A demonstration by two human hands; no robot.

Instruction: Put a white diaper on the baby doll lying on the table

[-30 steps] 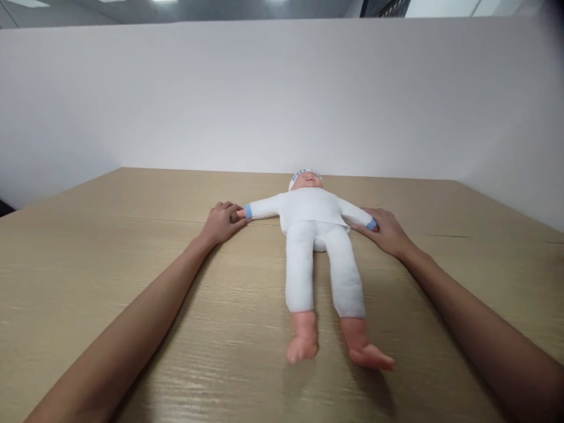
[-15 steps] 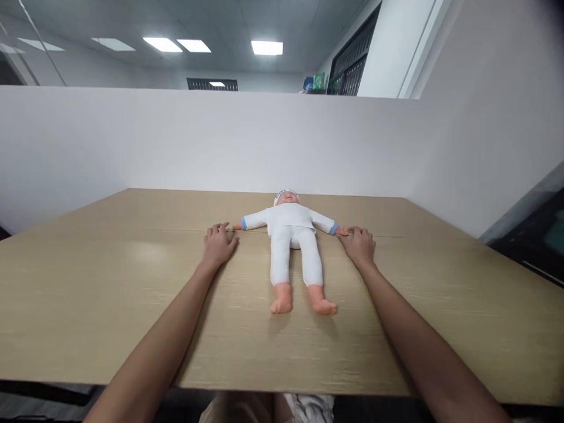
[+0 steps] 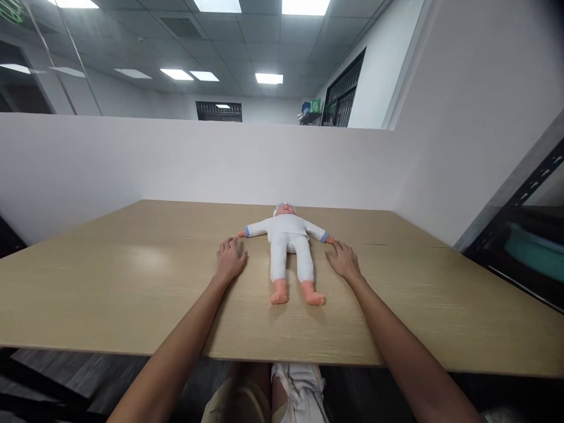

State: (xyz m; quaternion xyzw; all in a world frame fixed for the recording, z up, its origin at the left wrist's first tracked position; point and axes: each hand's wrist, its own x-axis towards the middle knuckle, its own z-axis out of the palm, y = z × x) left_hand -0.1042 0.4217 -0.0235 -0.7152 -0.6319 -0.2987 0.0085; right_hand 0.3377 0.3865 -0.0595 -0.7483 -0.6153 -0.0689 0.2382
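Observation:
A baby doll (image 3: pixel 288 247) in a white suit with blue cuffs and a white cap lies on its back in the middle of the wooden table (image 3: pixel 110 276), arms spread, bare feet toward me. My left hand (image 3: pixel 230 258) rests flat on the tabletop just below the doll's hand on that side, fingers stretched out, holding nothing. My right hand (image 3: pixel 342 260) lies flat on the other side, fingertips close to the doll's other hand, apart from it.
White partition walls (image 3: pixel 132 158) close the table at the back and right. A dark shelf frame (image 3: pixel 515 235) with a teal object stands at the right. The table's near edge runs across the lower frame, with my legs (image 3: pixel 273 399) below it.
Both hands have let go of the doll's hands and drawn back toward me to lie flat on the table. The view has pulled back and tilted up, showing the ceiling and table edge.

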